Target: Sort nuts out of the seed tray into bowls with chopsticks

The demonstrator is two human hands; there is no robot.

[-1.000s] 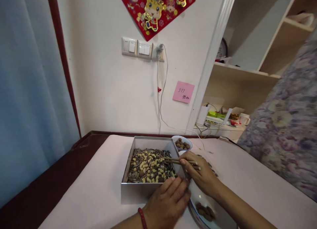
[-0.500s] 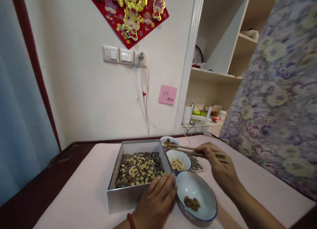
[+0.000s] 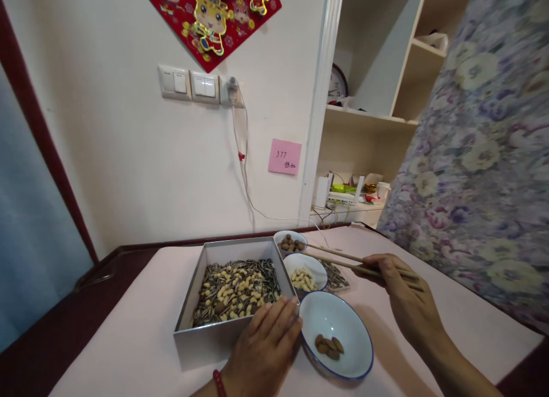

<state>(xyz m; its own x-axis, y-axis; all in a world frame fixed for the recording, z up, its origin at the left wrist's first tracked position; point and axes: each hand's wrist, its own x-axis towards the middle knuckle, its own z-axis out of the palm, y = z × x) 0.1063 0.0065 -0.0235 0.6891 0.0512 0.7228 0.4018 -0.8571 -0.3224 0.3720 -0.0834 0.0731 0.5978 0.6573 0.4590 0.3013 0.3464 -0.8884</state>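
A grey square box (image 3: 206,342) holds a mix of striped sunflower seeds and pale peanuts. My left hand (image 3: 261,351) rests with fingers flat on its near right corner. My right hand (image 3: 405,300) is closed on a pair of wooden chopsticks (image 3: 338,258); their tips hang over a small bowl of brown nuts (image 3: 290,241). Beside the box stands a small bowl of peanuts (image 3: 305,269). A large blue-rimmed white bowl (image 3: 338,322) in front holds a few almonds (image 3: 328,345). Behind the bowls is a heap of sunflower seeds (image 3: 335,275).
The bowls and box stand on a pale pink cloth (image 3: 141,340) over a dark red table. A flowered curtain (image 3: 480,157) hangs close on the right. A cable (image 3: 244,174) runs down the wall from a socket. Open shelves (image 3: 364,168) with small items are behind.
My right hand drew the chopsticks out of the box and swung them right, over the small bowls. The view shifted right and down. My left hand stayed on the box corner.
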